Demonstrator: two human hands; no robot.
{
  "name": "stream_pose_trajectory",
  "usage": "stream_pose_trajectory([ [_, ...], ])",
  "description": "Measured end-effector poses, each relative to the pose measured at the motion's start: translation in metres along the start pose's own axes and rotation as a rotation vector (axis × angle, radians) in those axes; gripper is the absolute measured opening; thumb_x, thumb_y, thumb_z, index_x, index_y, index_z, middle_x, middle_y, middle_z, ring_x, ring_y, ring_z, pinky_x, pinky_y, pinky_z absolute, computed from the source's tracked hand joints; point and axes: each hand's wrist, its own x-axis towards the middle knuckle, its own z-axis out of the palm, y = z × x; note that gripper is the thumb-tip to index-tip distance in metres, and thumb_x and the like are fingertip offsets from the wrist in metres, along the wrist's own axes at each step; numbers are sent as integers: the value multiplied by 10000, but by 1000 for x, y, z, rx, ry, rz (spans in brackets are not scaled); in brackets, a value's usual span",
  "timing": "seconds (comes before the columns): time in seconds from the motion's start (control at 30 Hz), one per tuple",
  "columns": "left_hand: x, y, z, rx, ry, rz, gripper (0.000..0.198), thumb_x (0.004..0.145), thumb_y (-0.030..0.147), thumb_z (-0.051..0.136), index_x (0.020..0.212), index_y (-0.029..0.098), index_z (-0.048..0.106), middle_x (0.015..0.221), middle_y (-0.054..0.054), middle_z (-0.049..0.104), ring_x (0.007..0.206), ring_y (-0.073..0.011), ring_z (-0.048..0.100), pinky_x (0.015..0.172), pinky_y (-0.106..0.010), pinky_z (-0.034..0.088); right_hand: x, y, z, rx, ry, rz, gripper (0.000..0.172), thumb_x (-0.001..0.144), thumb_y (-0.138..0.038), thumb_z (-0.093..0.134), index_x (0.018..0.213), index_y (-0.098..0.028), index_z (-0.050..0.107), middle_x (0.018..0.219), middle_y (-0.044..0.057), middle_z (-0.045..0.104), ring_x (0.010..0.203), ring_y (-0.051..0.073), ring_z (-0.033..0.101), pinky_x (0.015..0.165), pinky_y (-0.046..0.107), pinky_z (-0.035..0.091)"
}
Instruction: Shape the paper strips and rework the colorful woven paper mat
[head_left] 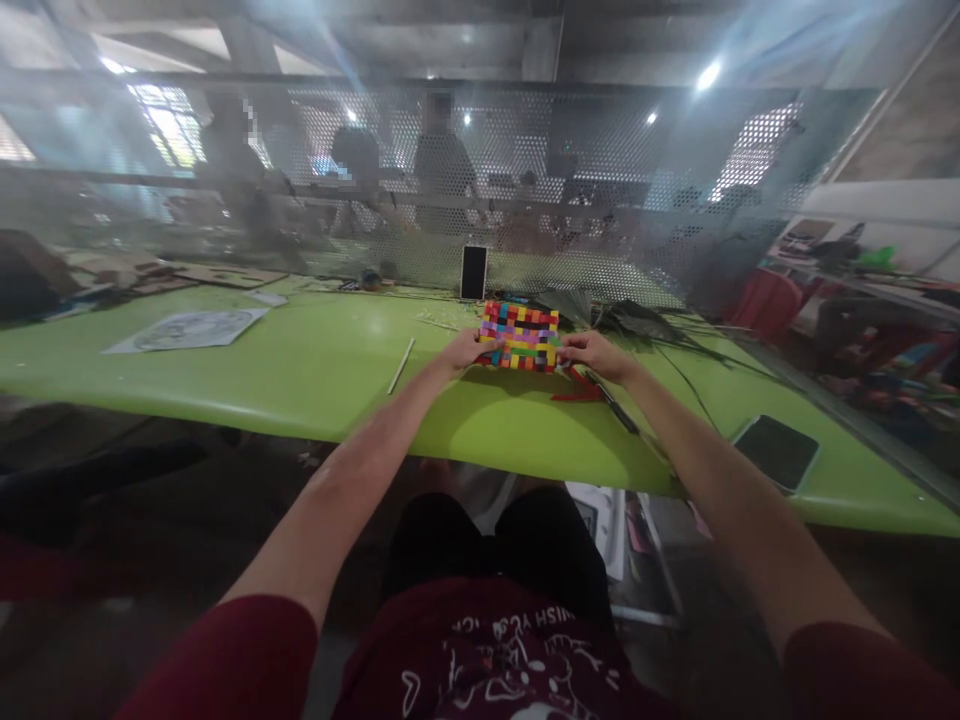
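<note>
A small multicoloured woven mat (519, 337), with a checked pattern of red, yellow, purple, green and blue strips, is held up above the green table. My left hand (466, 350) grips its left edge, thumb across the front. On the opposite edge, my right hand (592, 353) pinches the lower corner between thumb and fingers. Below my right hand lie a red strip-like piece (577, 388) and a dark slim tool (616, 408), whose kind I cannot make out.
A pale stick (401, 366) and a printed sheet (187, 329) lie to the left on the green table (337, 385). A phone (473, 273) leans upright against the perforated screen (525, 200). Dark leaf-like strips (637, 318) spread behind my right hand; a dark tablet-like slab (777, 451) rests at right.
</note>
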Motion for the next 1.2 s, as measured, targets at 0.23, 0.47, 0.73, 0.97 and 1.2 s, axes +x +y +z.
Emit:
stream_pose_trajectory([
  [0.23, -8, 12, 1, 54, 41, -7, 263, 685, 325, 902, 765, 119, 760, 765, -73, 755, 644, -134, 659, 723, -312, 577, 2, 10, -2, 294, -7, 28, 429, 676, -541, 872, 725, -173, 656, 746, 22, 619, 695, 135, 562, 701, 275, 477],
  [0.47, -8, 16, 4, -59, 52, -25, 243, 679, 279, 911, 775, 117, 757, 767, -78, 754, 685, -149, 682, 785, -337, 591, -4, -1, -9, 350, 65, 68, 421, 624, -456, 896, 665, -191, 572, 701, 11, 557, 653, 144, 522, 660, 304, 460],
  [0.73, -2, 14, 10, -124, 33, 4, 201, 725, 258, 883, 768, 114, 749, 735, -56, 739, 619, -120, 656, 739, -318, 592, -5, -4, -11, 402, 133, 78, 336, 651, -379, 822, 690, -217, 530, 699, 19, 529, 646, 153, 488, 690, 339, 455],
  [0.97, -3, 19, -20, -150, 165, 25, 139, 754, 198, 854, 764, 130, 734, 743, -49, 732, 663, -127, 672, 735, -286, 584, -24, 0, -62, 186, 472, -122, 442, 840, -629, 592, 649, -265, 429, 699, 90, 505, 804, 275, 530, 751, 463, 433],
  [1.2, -6, 19, -56, -193, 250, 26, 150, 780, 205, 828, 858, 118, 733, 812, -73, 766, 646, -123, 688, 661, -251, 583, -43, 6, -95, 90, 499, -147, 503, 863, -763, 441, 661, -304, 486, 560, 35, 301, 567, 228, 354, 579, 439, 306],
])
